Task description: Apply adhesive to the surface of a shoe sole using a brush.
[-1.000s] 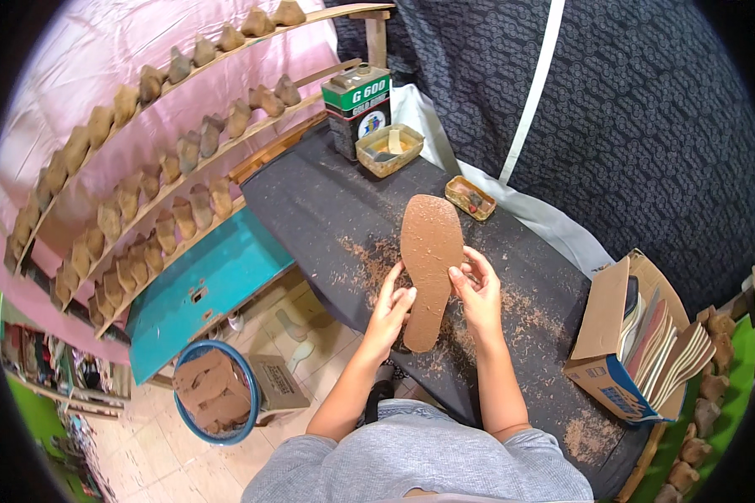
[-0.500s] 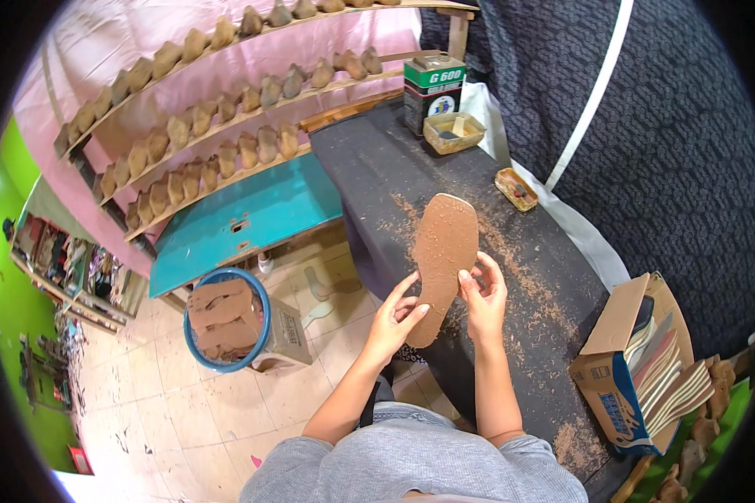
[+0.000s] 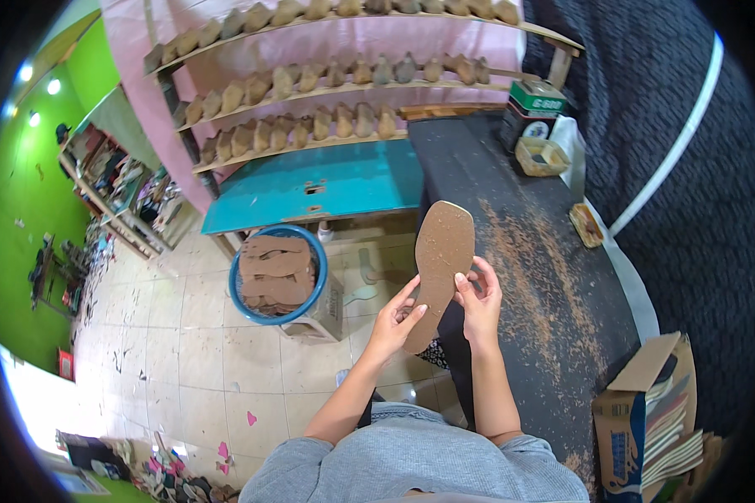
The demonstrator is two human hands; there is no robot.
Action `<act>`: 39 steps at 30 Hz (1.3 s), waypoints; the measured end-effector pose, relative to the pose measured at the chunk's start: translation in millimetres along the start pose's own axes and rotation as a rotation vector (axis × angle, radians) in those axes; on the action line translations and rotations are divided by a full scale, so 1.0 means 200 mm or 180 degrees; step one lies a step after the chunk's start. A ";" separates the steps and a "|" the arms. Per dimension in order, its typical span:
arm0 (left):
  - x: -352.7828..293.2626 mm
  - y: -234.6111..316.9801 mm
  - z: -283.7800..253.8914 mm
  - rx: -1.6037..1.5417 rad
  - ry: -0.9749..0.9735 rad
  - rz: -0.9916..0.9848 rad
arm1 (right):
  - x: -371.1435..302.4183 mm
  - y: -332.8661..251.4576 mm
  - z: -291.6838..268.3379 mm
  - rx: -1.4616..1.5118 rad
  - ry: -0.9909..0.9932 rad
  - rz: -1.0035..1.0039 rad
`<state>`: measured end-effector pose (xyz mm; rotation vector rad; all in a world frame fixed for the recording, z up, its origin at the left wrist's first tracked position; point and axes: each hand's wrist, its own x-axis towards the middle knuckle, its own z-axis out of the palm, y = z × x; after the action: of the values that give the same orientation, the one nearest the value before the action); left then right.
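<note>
Between my two hands is a brown shoe sole (image 3: 443, 251), its wide end pointing away from me and some crumbs on its face. My left hand (image 3: 397, 323) grips the narrow end, thumb on top and fingers at the left edge. My right hand (image 3: 480, 300) pinches the right edge around the middle, thumb on the upper face. The sole is held up over the near-left edge of a dark-covered table (image 3: 512, 277), which is strewn with brown shavings (image 3: 545, 293).
A blue basin (image 3: 236, 285) holding several brown soles stands left, beside a teal bench (image 3: 344, 180). Shoe lasts (image 3: 319, 126) line shelves behind. On the table are a can (image 3: 533, 109), a tub (image 3: 542, 157) and a small tray (image 3: 585, 225); a cardboard box (image 3: 617, 419) of soles sits right.
My view has swung left, so the table, basin and shelves appear farther right. Both hands keep their hold on the sole, which now stands clear of the shavings, over the table's left edge.
</note>
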<state>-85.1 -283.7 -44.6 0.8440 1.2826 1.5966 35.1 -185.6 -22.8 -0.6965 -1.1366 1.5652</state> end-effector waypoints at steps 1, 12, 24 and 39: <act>-0.02 0.01 -0.05 -0.0016 0.0059 -0.0045 | 0.00 0.03 0.06 0.0047 -0.0069 0.0022; -0.14 0.07 -0.76 -0.0078 0.0909 0.0089 | 0.00 0.41 0.80 -0.0110 -0.0726 0.0505; -0.03 0.03 -1.54 0.1426 0.1169 0.0256 | 0.10 0.98 1.37 -0.0370 -0.0567 0.0723; 0.45 -0.89 -1.94 0.3013 0.1514 -0.0194 | 0.42 2.14 1.31 -0.1688 -0.0357 0.0587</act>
<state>-428.5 -330.5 -308.8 0.9701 2.4631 1.1219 -388.3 -196.6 -305.9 -1.0971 -1.6359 1.4736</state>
